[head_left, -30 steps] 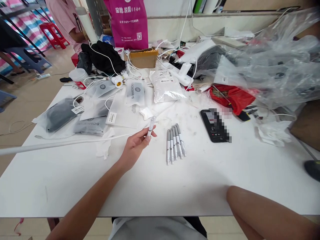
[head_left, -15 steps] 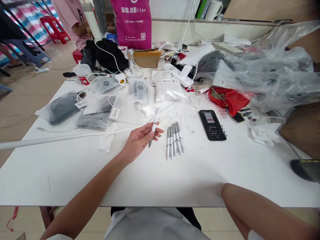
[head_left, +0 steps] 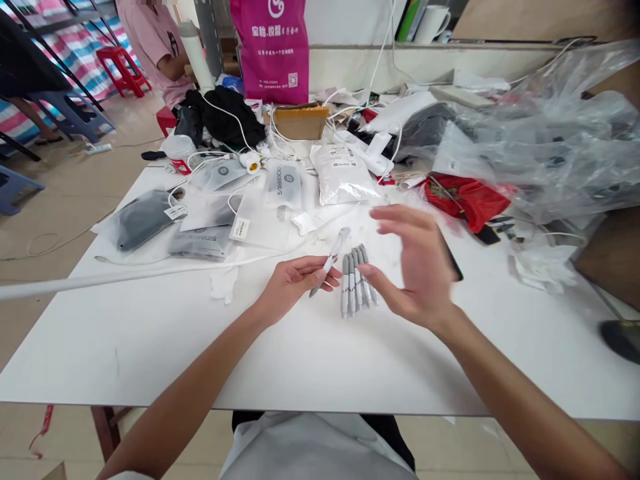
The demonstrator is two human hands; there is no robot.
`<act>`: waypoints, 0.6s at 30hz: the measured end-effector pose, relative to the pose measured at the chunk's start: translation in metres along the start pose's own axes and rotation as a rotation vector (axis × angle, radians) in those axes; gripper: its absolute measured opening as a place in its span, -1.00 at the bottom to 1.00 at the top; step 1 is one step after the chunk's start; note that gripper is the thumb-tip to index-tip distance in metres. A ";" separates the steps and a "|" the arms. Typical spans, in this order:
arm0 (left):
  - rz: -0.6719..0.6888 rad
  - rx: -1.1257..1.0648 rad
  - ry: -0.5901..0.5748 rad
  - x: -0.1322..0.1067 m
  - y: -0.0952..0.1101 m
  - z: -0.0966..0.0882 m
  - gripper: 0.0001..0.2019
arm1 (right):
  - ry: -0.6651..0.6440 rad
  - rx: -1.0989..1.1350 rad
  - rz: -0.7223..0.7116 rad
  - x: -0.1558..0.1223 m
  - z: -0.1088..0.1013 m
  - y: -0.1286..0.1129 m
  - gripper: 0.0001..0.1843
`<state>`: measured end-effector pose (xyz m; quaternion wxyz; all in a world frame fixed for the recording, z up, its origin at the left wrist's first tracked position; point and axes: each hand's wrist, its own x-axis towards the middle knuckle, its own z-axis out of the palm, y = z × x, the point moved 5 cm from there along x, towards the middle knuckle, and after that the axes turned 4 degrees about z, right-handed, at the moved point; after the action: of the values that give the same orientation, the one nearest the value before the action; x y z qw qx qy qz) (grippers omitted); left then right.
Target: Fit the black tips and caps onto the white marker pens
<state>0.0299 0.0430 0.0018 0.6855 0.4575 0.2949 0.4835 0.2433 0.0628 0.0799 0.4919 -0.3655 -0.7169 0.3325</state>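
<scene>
My left hand point(head_left: 297, 283) is closed around a white and grey pen point(head_left: 330, 261), which tilts up to the right above the white table point(head_left: 300, 360). Just right of it, several matching pens point(head_left: 356, 280) lie side by side in a row, their grey ends pointing away from me. My right hand point(head_left: 417, 267) is raised over the table to the right of the row, fingers spread with nothing in them, and slightly blurred. Behind that hand a black phone point(head_left: 453, 257) is mostly hidden.
Packaged items in frosted bags point(head_left: 200, 240) and a white parcel point(head_left: 345, 175) lie at the back. A white cable point(head_left: 150, 275) crosses the left side. A red cloth bag point(head_left: 470, 200) and clear plastic bags point(head_left: 545, 153) are at the right. A person point(head_left: 155, 47) in pink is at the far left.
My right hand has come up from the table's front edge to beside the pen row, now covering most of the phone. The pen in my left hand tilts further right. The view has shifted slightly.
</scene>
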 end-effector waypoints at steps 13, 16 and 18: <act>-0.107 0.208 -0.034 -0.001 0.007 0.008 -0.69 | 0.020 0.257 0.020 -0.026 0.027 0.044 -0.70; -0.144 0.213 -0.016 -0.002 0.004 0.008 -0.66 | 0.091 0.279 0.042 -0.026 0.027 0.043 -0.70; -0.155 0.199 0.022 -0.002 0.002 0.007 -0.63 | 0.083 0.301 0.055 -0.026 0.028 0.043 -0.57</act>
<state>0.0346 0.0393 0.0064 0.6688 0.4938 0.3832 0.4026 0.2317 0.0592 0.0232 0.5609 -0.3205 -0.6278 0.4342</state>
